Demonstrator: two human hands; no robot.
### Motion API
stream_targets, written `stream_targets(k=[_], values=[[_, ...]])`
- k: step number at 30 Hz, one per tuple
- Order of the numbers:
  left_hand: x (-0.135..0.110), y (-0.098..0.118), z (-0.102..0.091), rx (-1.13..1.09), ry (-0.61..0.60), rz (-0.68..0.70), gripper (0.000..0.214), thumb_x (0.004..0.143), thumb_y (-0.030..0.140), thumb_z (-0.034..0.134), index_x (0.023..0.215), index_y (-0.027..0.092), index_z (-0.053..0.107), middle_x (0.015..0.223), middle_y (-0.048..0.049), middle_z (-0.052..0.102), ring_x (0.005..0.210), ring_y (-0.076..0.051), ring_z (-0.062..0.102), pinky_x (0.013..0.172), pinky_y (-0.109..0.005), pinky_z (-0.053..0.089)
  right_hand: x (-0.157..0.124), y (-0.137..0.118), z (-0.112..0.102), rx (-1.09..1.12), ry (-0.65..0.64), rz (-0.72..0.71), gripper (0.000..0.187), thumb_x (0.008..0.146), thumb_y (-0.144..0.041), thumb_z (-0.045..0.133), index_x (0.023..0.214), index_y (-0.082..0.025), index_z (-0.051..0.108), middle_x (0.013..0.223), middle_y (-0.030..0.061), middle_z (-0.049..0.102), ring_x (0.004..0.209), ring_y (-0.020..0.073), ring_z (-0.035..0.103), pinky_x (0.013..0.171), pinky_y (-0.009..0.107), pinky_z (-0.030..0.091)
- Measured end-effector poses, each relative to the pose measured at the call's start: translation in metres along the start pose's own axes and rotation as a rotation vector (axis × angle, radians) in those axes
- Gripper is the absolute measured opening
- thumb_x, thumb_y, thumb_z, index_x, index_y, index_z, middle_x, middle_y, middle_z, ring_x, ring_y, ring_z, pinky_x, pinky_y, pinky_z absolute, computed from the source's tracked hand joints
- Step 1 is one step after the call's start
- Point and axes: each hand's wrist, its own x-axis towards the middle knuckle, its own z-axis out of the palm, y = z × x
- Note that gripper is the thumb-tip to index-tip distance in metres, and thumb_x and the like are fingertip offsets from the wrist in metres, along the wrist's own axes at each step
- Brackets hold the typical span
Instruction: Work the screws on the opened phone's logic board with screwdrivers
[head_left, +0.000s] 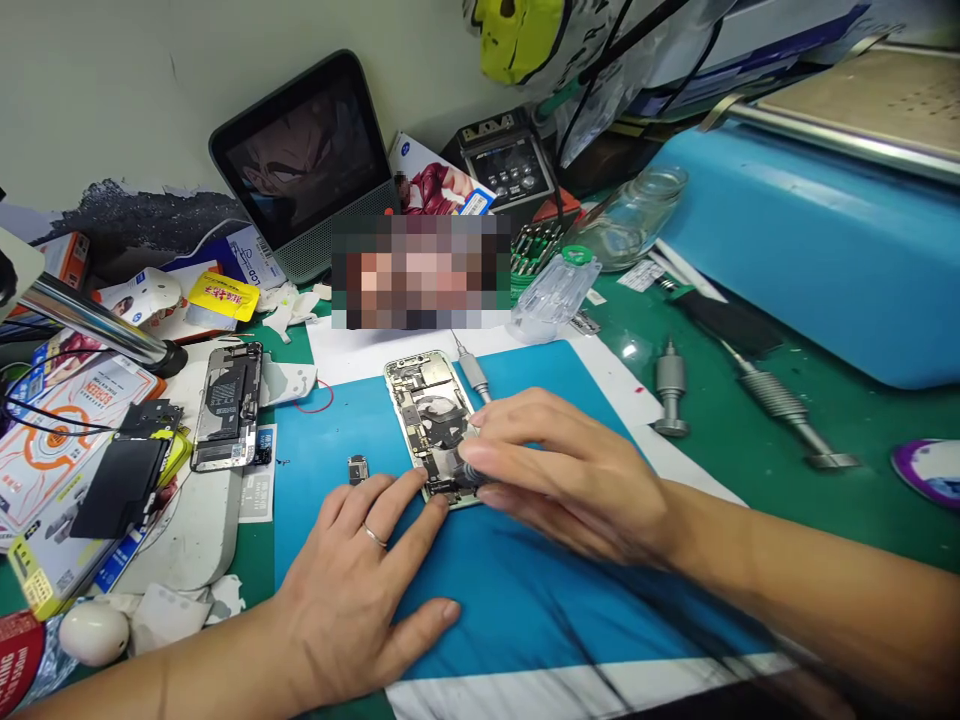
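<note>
An opened phone housing [412,400] with bare inner parts lies on the blue mat [337,420]. My left hand [360,570], a ring on one finger, is spread flat, its fingertips touching the housing's lower left edge. Over the housing's lower right, my right hand [562,470] is closed on a dark, grey-tipped screwdriver [471,472], blurred and mostly hidden by the fingers. Beyond the right fingers lies a thin silver screwdriver [472,372], its point away from me. A small phone part [358,469] sits left of the housing.
A phone screen assembly [227,405] lies at left among boxes and a black sheet [124,470]. Behind stand a display screen [300,150], a bit holder [536,250] and a glass jar [637,215]. Metal tools [670,390] lie right, near a blue-covered machine [810,240].
</note>
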Motion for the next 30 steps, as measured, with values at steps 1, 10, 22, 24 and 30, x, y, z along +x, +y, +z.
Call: stream_targets(k=[1,10,22,24,30], values=[[0.000,0.000,0.000,0.001,-0.001,0.001,0.061,0.097,0.045,0.054,0.147,0.012,0.044,0.150,-0.0183,0.045,0.127,-0.038,0.047,0.096,-0.055,0.046,0.000,0.000,0.000,-0.004,-0.001,0.001,0.040,0.098,-0.015,0.052,0.137,-0.017,0.048,0.097,0.0081,0.070,0.090,0.0190,0.068,0.078,0.036,0.061],[-0.001,0.000,0.001,0.004,0.004,0.003,0.060,0.097,0.045,0.054,0.147,0.013,0.044,0.150,-0.0176,0.045,0.126,-0.037,0.046,0.096,-0.056,0.045,0.000,-0.002,-0.001,-0.006,0.014,0.015,0.035,0.097,-0.014,0.051,0.133,-0.016,0.052,0.097,0.0084,0.070,0.091,0.0185,0.068,0.081,0.035,0.060],[-0.001,-0.005,0.001,0.150,0.104,0.063,0.059,0.095,0.044,0.057,0.146,0.016,0.048,0.148,-0.0136,0.050,0.123,-0.033,0.049,0.095,-0.047,0.046,0.004,-0.001,0.005,0.133,0.066,0.004,0.035,0.098,-0.008,0.047,0.132,-0.015,0.049,0.103,0.0077,0.073,0.091,0.0152,0.069,0.086,0.031,0.058],[-0.002,-0.008,0.004,0.188,0.129,0.071,0.060,0.095,0.043,0.058,0.148,0.018,0.046,0.150,-0.0117,0.048,0.124,-0.031,0.049,0.096,-0.044,0.045,0.006,0.001,0.006,0.107,0.058,0.017,0.032,0.099,-0.010,0.046,0.130,-0.017,0.049,0.099,0.0061,0.072,0.090,0.0153,0.068,0.085,0.031,0.057],[-0.006,-0.016,0.015,0.227,0.173,0.084,0.063,0.097,0.046,0.053,0.153,0.022,0.039,0.157,-0.0078,0.041,0.130,-0.030,0.046,0.099,-0.042,0.044,0.006,0.003,0.007,0.117,0.065,0.008,0.029,0.101,-0.015,0.047,0.130,-0.018,0.047,0.101,0.0063,0.071,0.096,0.0146,0.067,0.087,0.032,0.056]])
